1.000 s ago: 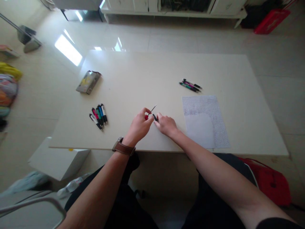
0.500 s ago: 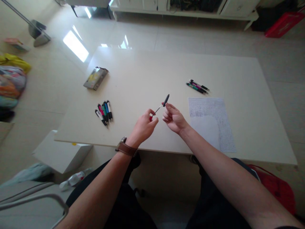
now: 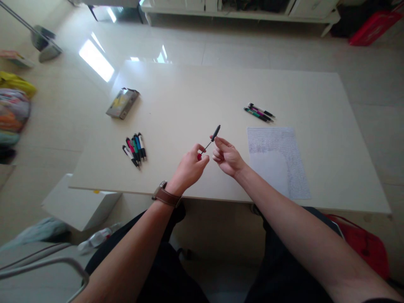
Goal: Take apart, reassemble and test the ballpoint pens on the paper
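Note:
Above the table's near half, my left hand point(image 3: 191, 164) is closed around the red part of a pen point(image 3: 199, 156), mostly hidden by the fingers. A thin dark refill point(image 3: 206, 147) sticks out of it, up and to the right. My right hand point(image 3: 229, 158) pinches a dark pen barrel point(image 3: 216, 132) between thumb and fingertips, tilted with its far end up. The refill's tip meets the lower end of this barrel; whether it is inside I cannot tell. A brown-strapped watch point(image 3: 166, 195) is on my left wrist.
On the white table point(image 3: 189, 92), several pens point(image 3: 135, 149) lie at the left beside a grey-yellow box point(image 3: 122, 103). At the right, three pens point(image 3: 259, 112) lie behind a sheet of written paper point(image 3: 298, 168). A white box point(image 3: 78, 204) stands below the table's left edge.
The dark barrel in my right hand has come slightly down and left, closing the small gap to the refill's tip. My left hand stays nearly still. The whole view has shifted a little.

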`<state>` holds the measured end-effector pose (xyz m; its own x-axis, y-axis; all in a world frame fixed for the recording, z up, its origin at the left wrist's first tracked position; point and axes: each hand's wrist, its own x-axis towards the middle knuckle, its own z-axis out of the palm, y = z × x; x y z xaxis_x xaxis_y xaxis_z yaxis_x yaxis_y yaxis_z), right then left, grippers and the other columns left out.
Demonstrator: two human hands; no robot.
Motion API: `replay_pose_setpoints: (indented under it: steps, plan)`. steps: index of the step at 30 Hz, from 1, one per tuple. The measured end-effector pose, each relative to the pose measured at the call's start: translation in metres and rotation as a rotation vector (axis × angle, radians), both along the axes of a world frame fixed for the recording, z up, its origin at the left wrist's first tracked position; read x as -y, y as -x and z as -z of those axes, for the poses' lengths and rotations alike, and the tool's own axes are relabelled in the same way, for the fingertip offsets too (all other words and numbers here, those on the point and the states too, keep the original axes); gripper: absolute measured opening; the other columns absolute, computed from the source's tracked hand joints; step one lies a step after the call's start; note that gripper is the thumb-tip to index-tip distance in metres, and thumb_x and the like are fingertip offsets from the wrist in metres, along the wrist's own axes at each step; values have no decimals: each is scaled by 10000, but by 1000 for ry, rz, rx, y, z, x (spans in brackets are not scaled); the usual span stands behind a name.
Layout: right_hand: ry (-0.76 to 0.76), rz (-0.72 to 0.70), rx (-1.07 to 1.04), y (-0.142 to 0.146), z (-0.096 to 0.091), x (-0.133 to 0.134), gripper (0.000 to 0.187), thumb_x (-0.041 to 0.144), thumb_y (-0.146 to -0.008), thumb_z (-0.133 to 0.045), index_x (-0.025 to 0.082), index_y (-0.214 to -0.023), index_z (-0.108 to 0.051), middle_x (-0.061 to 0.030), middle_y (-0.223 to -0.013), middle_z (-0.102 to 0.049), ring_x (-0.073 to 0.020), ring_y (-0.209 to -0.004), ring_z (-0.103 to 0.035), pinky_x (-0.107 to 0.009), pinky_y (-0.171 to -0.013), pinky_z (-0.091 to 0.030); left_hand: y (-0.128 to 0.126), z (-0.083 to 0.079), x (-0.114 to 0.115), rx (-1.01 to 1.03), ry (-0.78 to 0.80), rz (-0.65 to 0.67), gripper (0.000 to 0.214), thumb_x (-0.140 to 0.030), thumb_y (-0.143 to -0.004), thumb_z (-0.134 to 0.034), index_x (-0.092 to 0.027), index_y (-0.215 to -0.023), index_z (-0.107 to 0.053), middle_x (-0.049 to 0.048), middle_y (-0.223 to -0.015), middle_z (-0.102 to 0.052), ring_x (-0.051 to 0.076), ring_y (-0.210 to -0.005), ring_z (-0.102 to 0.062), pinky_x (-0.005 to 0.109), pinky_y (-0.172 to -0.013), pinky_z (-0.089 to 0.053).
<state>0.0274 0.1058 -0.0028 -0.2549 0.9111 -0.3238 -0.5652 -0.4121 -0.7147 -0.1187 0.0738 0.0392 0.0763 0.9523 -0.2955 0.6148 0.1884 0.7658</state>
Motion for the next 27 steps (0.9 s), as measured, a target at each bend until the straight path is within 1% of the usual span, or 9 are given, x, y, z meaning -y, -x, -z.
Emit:
replay_pose_setpoints:
  steps: [3,6,10,13,16,19,23,25,27]
  plan:
    - [-13,18,26,5,3,6,407,481,-619,-889,218,-856,-689,125,-500,-307,-60,-467,-168,-272,-469,-120,0,2,-1,11,-13,-1,184,-293,-860,-542,-208,-1022,-561,-71,-615,-467,108,-561,-418,257,-551,-300]
    - [-68,36,130,9,4,13,376,474,-629,-873,207,-786,-660,113,-513,-360,-62,-480,-219,-271,-482,-145,-1,3,-1,17,-22,4,204,-262,-849,-545,-205,-1045,-545,-72,-625,-465,107,-568,-421,249,-549,-298]
    - [-183,-86,279,6,4,19,355,475,-675,-824,190,-812,-663,79,-563,-473,-67,-513,-313,-264,-504,-209,-2,1,-1,38,-36,62,223,-280,-891,-529,-207,-1101,-518,-70,-630,-487,109,-566,-427,243,-552,-290]
    - [-216,-168,351,-5,5,18,350,466,-697,-798,180,-846,-661,55,-619,-527,-68,-530,-336,-261,-510,-214,-3,-1,1,-48,-107,182,249,-293,-941,-497,-222,-1180,-503,-61,-642,-491,121,-578,-437,249,-573,-282]
    - [-207,-199,397,-20,5,15,324,431,-730,-777,189,-900,-645,78,-582,-450,-74,-516,-291,-266,-503,-178,-3,-1,3,-155,-193,275,236,-338,-1004,-419,-239,-1193,-518,-35,-677,-524,138,-603,-463,261,-593,-279]
    - [-194,-149,405,-37,3,11,303,397,-779,-729,212,-986,-609,99,-561,-382,-86,-504,-262,-267,-503,-174,-5,0,2,-210,-231,297,244,-370,-1028,-379,-240,-1148,-547,-3,-742,-590,154,-646,-509,271,-603,-292]
    - [-260,-118,464,-57,2,6,166,280,-801,-629,205,-945,-594,78,-588,-393,-101,-537,-317,-264,-520,-224,-8,0,1,-261,-237,323,327,-369,-1047,-300,-225,-1006,-591,37,-830,-650,171,-717,-561,284,-621,-321]
    - [-259,-103,474,-65,4,5,116,229,-794,-537,207,-903,-571,56,-618,-436,-111,-571,-375,-262,-541,-276,-9,-1,1,-265,-233,313,317,-389,-1043,-308,-229,-1058,-581,30,-808,-650,178,-716,-572,285,-627,-333]
    - [-234,-134,529,-71,5,4,121,204,-778,-486,205,-876,-557,37,-645,-482,-117,-584,-410,-266,-552,-314,-10,-2,3,-268,-226,298,285,-405,-1030,-354,-236,-1166,-539,14,-773,-639,183,-699,-576,283,-621,-335]
